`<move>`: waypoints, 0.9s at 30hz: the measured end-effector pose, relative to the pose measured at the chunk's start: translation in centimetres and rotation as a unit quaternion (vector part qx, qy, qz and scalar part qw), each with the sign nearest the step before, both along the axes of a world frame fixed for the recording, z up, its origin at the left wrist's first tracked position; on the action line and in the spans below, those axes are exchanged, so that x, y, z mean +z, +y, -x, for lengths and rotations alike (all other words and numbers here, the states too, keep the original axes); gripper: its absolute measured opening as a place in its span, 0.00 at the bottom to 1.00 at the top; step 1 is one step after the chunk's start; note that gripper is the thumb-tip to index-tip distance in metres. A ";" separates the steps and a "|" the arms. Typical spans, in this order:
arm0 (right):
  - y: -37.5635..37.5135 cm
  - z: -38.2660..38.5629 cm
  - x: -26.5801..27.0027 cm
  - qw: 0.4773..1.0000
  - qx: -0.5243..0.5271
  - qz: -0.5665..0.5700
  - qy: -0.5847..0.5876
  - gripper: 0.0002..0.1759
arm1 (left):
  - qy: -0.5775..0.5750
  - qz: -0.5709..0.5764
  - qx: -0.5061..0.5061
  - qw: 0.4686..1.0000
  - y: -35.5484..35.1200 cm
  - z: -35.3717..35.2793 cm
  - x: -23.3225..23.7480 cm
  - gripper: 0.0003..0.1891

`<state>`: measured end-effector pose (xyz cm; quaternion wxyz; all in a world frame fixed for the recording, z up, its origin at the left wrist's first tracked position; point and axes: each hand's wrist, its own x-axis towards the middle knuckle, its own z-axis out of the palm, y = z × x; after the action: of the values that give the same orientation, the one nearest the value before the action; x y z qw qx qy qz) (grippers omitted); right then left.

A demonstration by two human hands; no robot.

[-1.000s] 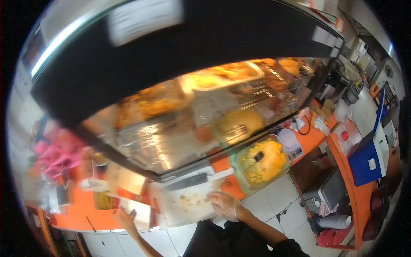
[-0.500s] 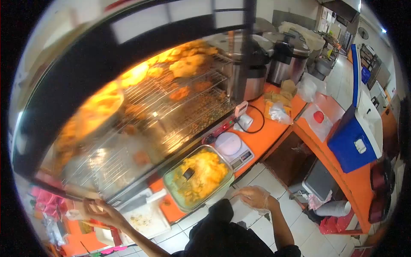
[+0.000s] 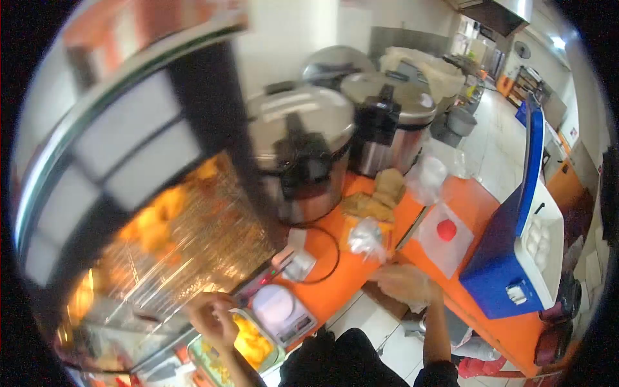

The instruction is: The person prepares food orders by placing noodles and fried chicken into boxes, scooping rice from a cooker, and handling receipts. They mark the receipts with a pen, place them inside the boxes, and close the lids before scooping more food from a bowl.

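My left hand (image 3: pixel 211 317), bare and blurred, is over the near side of a glass tray (image 3: pixel 279 357) of yellow food (image 3: pixel 253 340). Its fingers are loosely bent and apart, and I see nothing in them. Beside the tray is a small kitchen scale (image 3: pixel 300 324) with a round pale platform. My right hand (image 3: pixel 403 284), in a clear plastic glove and smeared by motion, reaches over the edge of the orange counter (image 3: pixel 322 258). Its fingers look stretched out, with no object visible in them. Closest to it lies a crumpled clear plastic bag (image 3: pixel 367 237).
A lit display cabinet (image 3: pixel 193 238) with wire racks of fried food stands left. Large cookers (image 3: pixel 303 155) line the back. Brown paper bags (image 3: pixel 380 197) and a white sheet with a red spot (image 3: pixel 445 232) lie on the counter. An open blue cooler box (image 3: pixel 493 258) stands right.
My view has swung right. My left hand has gone from the cabinet's lower edge to over the tray. The right hand has moved from above the floor to the counter edge.
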<state>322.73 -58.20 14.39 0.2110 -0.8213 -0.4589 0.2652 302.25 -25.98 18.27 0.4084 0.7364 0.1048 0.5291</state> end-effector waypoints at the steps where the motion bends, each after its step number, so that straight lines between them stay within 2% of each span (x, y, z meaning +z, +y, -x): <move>1: -1.0 -2.5 1.6 0.998 -0.042 -0.055 0.009 0.19 | 0.025 -0.020 -0.018 0.999 -0.6 -2.1 0.1 0.05; 3: -2.6 -7.8 4.4 0.973 -0.142 -0.180 -0.018 0.20 | 0.056 -0.071 -0.079 0.993 -2.1 -6.4 1.0 0.04; 5: -3.1 -14.5 6.1 0.928 -0.221 -0.278 -0.114 0.20 | 0.095 -0.108 -0.131 0.981 -4.0 -11.0 1.7 0.03; 7: -3.0 -22.1 6.3 0.890 -0.243 -0.279 -0.266 0.24 | 0.134 -0.104 -0.198 0.966 -6.3 -16.8 1.8 0.06; 8: -3.0 -26.0 6.2 0.864 -0.250 -0.264 -0.349 0.29 | 0.194 -0.207 -0.170 0.944 -7.8 -20.2 2.8 0.07; 9: -2.7 -29.3 6.5 0.850 -0.233 -0.257 -0.396 0.29 | 0.186 -0.217 -0.235 0.929 -8.3 -24.5 2.3 0.09; 10: -2.5 -32.1 6.5 0.834 -0.220 -0.251 -0.439 0.30 | 0.155 -0.270 -0.237 0.921 -9.7 -28.8 2.9 0.12; 11: -2.4 -34.5 6.3 0.816 -0.208 -0.243 -0.481 0.31 | 0.168 -0.272 -0.266 0.909 -10.5 -33.6 2.0 0.17; 13: -2.4 -38.2 5.6 0.826 -0.187 -0.217 -0.486 0.32 | 0.110 -0.347 -0.214 0.907 -12.0 -41.9 0.6 0.22; 15: -2.3 -40.0 5.9 0.831 -0.167 -0.218 -0.483 0.30 | 0.108 -0.365 -0.134 0.915 -13.0 -47.6 -0.9 0.23; 16: -2.4 -40.6 5.9 0.833 -0.161 -0.221 -0.482 0.30 | 0.106 -0.373 -0.093 0.917 -13.1 -49.4 -0.8 0.25; 19: -2.5 -42.5 6.3 0.835 -0.141 -0.236 -0.476 0.26 | 0.066 -0.375 -0.072 0.922 -12.7 -51.3 -2.0 0.22; 23: -2.3 -43.6 6.9 0.789 -0.091 -0.308 -0.523 0.21 | 0.031 -0.409 -0.058 0.910 -11.6 -52.2 -2.3 0.21; 26: -2.2 -44.7 7.5 0.745 -0.100 -0.369 -0.546 0.19 | -0.030 -0.412 -0.036 0.910 -10.9 -53.7 -0.5 0.19; 27: -2.2 -44.8 8.1 0.736 -0.116 -0.383 -0.545 0.19 | -0.033 -0.400 -0.041 0.915 -10.7 -54.6 1.4 0.18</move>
<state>367.55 -60.38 22.47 0.2509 -0.7217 -0.4595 -0.4528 356.83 -36.65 19.69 0.1043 0.8239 -0.1598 0.5337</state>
